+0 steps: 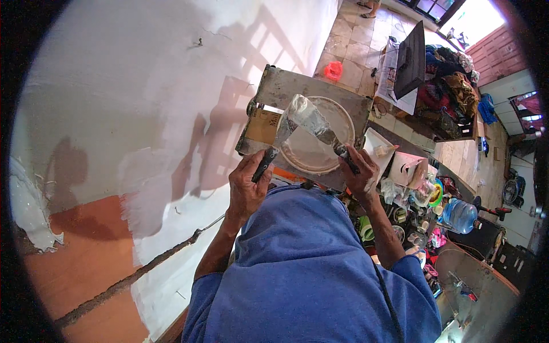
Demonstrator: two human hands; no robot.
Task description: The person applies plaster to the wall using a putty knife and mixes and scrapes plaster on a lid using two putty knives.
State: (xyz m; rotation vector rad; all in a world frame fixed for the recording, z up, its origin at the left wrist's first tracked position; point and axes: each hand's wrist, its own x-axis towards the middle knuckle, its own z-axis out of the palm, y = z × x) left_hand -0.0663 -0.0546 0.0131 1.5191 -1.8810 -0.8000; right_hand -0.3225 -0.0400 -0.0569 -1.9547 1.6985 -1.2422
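Observation:
My left hand (250, 182) is closed round the black handle of a putty knife (284, 130) whose blade points away from me. In my right hand (360, 172) is a second, wider-looking putty knife (313, 121), its blade smeared with whitish putty and slanting up to the left. The two blades come together near their far ends, where putty coats them; whether they touch I cannot tell. Both are above a round, pale tub or bucket (320, 162) with a whitish inside. It stands on a worn, grey-brown platform (343, 98), with a piece of brown cardboard (263, 127) at its left.
The wall (171, 68) on my left is partly coated white, with bare orange patches (86, 246) and a rough groove (154, 263). To the right are a cluttered surface with a blue water jug (459, 215), a flat screen (410, 63) and heaped clothes (452, 86). A person's feet (369, 10) show far off.

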